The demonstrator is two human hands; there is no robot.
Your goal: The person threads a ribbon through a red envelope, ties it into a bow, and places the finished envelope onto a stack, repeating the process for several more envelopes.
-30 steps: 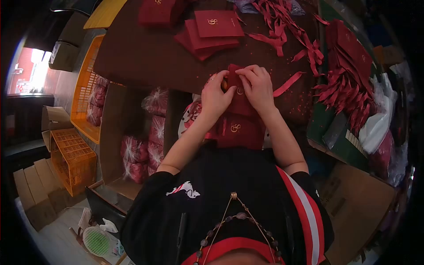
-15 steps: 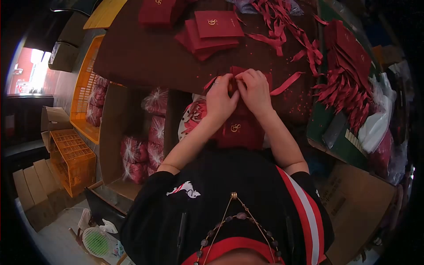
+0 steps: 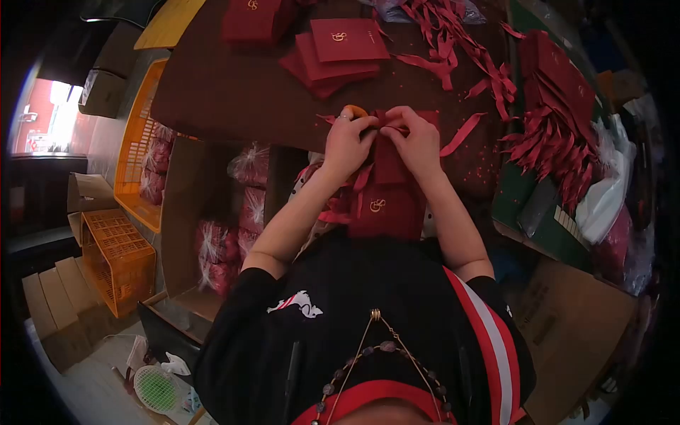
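My left hand [image 3: 350,144] and my right hand [image 3: 415,145] meet over the table edge, fingertips pinched on a dark red ribbon [image 3: 380,122]. Something orange wraps a finger of my left hand, and a ring shows there. Directly below the fingers hangs a red pouch-like piece [image 3: 389,164], partly covered by my hands. Nearer my body lies a flat red pouch with a gold logo [image 3: 386,212]. Loose red ribbon lies left of it, and a ribbon tail [image 3: 464,134] trails on the table right of my right hand.
Stacked red pouches [image 3: 350,40] and a tangle of ribbons [image 3: 443,42] lie farther back on the brown table [image 3: 227,85]. More ribboned pouches [image 3: 559,92] pile up at right. At left stand a cardboard box [image 3: 185,177] with bagged red bundles and an orange crate [image 3: 120,248].
Both hands have spread slightly apart and turned, baring more of the ribbon and the red piece beneath. The ribbon by the left hand has shifted. The stacks stay put.
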